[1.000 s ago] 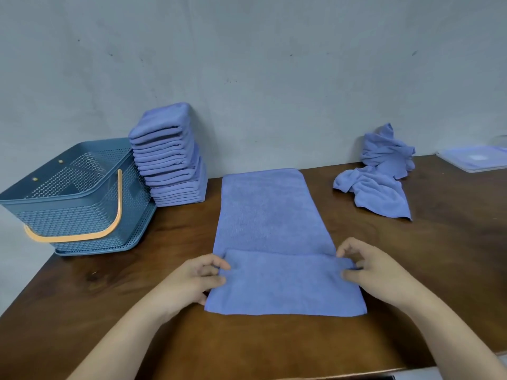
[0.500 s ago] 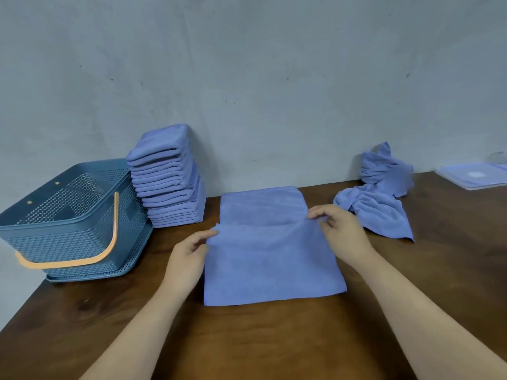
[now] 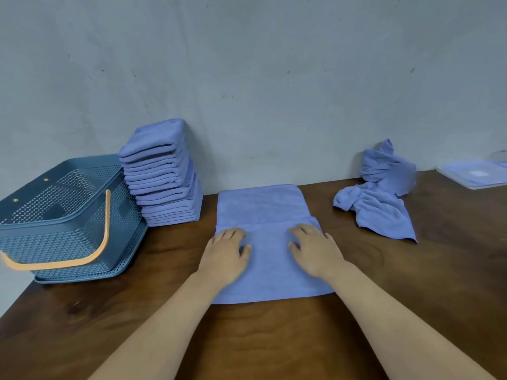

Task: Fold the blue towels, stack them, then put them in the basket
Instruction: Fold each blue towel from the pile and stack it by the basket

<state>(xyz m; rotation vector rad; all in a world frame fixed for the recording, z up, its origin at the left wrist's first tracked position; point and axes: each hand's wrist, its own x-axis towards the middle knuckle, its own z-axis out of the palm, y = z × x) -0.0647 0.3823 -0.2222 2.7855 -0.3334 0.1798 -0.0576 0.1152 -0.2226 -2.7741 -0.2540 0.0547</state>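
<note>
Near the front edge of the desk [image 3: 439,270], midway along it, lies the blue towel [image 3: 262,205] now being folded. Its near part is doubled over, and the flap's free edge runs left to right just past the fingertips. Both hands lie flat on that upper layer. The left hand [image 3: 225,253] and the right hand [image 3: 315,250] have their fingers straight and slightly spread, pressing down and grasping nothing. Beyond the flap edge, a single-layer strip of towel reaches toward the back edge, so the cloth's long axis runs away from the person.

A further fold would likely bring that far strip in, or close one side over the other (either way, the edge to take sits directly ahead of both hands). The stack of folded towels [image 3: 162,174] stands at the back edge to the left, nearer the left hand, with the basket [image 3: 68,215] touching it at the left corner. Two crumpled towels [image 3: 381,198] wait at the back right.
</note>
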